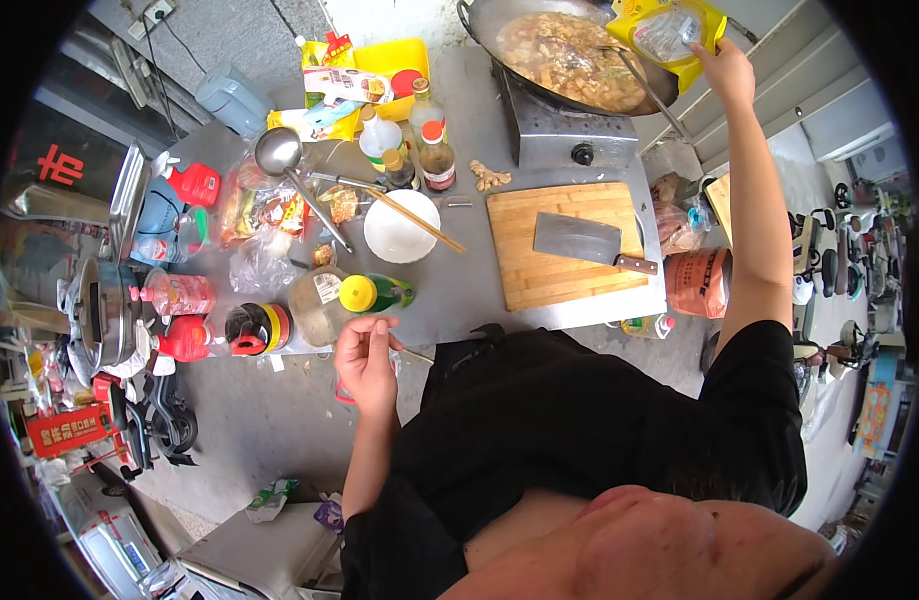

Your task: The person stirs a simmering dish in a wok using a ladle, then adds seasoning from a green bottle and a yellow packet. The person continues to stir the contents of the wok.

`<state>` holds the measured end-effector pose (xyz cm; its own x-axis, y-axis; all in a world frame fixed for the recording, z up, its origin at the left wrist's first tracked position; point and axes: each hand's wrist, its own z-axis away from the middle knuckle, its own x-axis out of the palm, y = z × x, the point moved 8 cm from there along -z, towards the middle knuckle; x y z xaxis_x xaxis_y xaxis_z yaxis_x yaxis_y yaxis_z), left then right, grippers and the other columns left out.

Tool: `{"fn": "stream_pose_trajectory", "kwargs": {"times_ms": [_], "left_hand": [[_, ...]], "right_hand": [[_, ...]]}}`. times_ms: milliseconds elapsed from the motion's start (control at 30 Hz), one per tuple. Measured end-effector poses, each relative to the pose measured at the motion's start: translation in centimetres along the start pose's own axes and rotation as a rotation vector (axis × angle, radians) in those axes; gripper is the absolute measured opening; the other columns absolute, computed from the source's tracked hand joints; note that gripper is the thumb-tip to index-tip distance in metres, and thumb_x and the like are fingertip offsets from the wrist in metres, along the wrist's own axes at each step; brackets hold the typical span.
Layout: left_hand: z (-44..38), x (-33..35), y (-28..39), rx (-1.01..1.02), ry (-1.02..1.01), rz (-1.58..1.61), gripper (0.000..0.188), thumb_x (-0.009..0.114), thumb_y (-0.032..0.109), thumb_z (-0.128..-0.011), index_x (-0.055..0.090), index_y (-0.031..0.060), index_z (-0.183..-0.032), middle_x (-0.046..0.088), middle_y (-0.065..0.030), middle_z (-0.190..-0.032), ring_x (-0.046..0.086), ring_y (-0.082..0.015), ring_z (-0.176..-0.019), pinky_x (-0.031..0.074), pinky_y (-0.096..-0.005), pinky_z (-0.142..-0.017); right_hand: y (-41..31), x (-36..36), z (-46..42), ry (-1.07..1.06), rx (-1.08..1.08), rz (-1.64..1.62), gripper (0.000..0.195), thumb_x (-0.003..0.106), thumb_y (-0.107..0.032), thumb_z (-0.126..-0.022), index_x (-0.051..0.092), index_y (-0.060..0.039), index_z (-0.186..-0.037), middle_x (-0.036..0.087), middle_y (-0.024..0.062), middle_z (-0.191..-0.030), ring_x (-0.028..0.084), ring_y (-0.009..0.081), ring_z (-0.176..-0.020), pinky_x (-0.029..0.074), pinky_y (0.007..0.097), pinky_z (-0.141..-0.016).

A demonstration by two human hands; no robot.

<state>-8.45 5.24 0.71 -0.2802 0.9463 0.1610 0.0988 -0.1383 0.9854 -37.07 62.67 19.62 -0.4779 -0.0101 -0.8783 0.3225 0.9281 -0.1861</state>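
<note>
My right hand (722, 67) grips the edge of a yellow plastic bag with a clear window (666, 37), at the right rim of a black wok (497, 52). Stew with chunks and broth (572, 60) fills the wok, and a long-handled metal utensil (643, 79) rests in it. My left hand (368, 360) is raised by the table's front edge, thumb against curled fingertips, with nothing plainly held. Just beyond it is a green bottle with a yellow cap (377, 292). A cleaver (579, 236) lies on a wooden cutting board (519, 277), its handle over the right edge.
The wok sits on a metal gas stove (572, 139). On the metal table (459, 292) are a white bowl (399, 240) with chopsticks across it, ginger (489, 175), a ladle (279, 154), sauce bottles (437, 157) and a yellow basket (411, 56) of packets. An orange bag (696, 281) stands right of the table.
</note>
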Motion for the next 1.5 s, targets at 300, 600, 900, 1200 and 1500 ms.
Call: {"fn": "stream_pose_trajectory", "kwargs": {"times_ms": [300, 600, 900, 1200, 1500], "left_hand": [[-0.3, 1.0, 0.4, 0.007, -0.043, 0.004, 0.003, 0.060, 0.002, -0.097, 0.061, -0.0005, -0.098, 0.070, -0.0106, -0.093, 0.058, -0.0088, -0.065, 0.050, -0.0231, -0.061], [0.5, -0.2, 0.3, 0.005, -0.018, -0.030, 0.003, 0.059, 0.002, -0.097, 0.061, 0.0002, -0.098, 0.070, -0.0102, -0.094, 0.058, -0.0083, -0.066, 0.050, -0.0232, -0.062], [0.1, 0.1, 0.3, -0.001, -0.032, -0.019, 0.003, 0.061, 0.002, -0.097, 0.062, -0.0001, -0.099, 0.070, -0.0102, -0.093, 0.059, -0.0088, -0.066, 0.050, -0.0232, -0.061], [-0.2, 1.2, 0.2, -0.008, -0.070, -0.007, 0.004, 0.060, 0.003, -0.097, 0.062, -0.0004, -0.098, 0.070, -0.0098, -0.093, 0.059, -0.0086, -0.066, 0.050, -0.0230, -0.061], [0.4, 0.6, 0.0, -0.012, -0.063, -0.014, 0.003, 0.060, 0.002, -0.097, 0.061, -0.0003, -0.098, 0.069, -0.0094, -0.094, 0.059, -0.0089, -0.066, 0.050, -0.0230, -0.062]], "right_hand": [[0.4, 2.0, -2.0, 0.056, 0.003, -0.038, 0.050, 0.068, -0.056, -0.085, 0.070, -0.0091, -0.103, 0.073, 0.0134, -0.092, 0.069, 0.0331, -0.090, 0.053, 0.0442, -0.079], [0.3, 2.4, -2.9, 0.067, 0.015, 0.013, 0.051, 0.067, -0.057, -0.085, 0.069, -0.0098, -0.104, 0.073, 0.0127, -0.093, 0.069, 0.0328, -0.091, 0.053, 0.0445, -0.080], [-0.7, 0.5, 0.6, 0.015, 0.016, -0.055, 0.048, 0.068, -0.054, -0.085, 0.070, -0.0108, -0.105, 0.073, 0.0139, -0.095, 0.070, 0.0339, -0.093, 0.053, 0.0448, -0.080], [-1.9, 0.9, 2.0, 0.061, 0.009, -0.077, 0.047, 0.070, -0.052, -0.084, 0.070, -0.0094, -0.102, 0.073, 0.0140, -0.091, 0.070, 0.0344, -0.090, 0.054, 0.0447, -0.078], [1.5, 2.2, 2.0, 0.060, 0.141, -0.254, 0.051, 0.071, -0.056, -0.082, 0.071, -0.0079, -0.100, 0.073, 0.0123, -0.088, 0.069, 0.0315, -0.082, 0.053, 0.0423, -0.076]]}}
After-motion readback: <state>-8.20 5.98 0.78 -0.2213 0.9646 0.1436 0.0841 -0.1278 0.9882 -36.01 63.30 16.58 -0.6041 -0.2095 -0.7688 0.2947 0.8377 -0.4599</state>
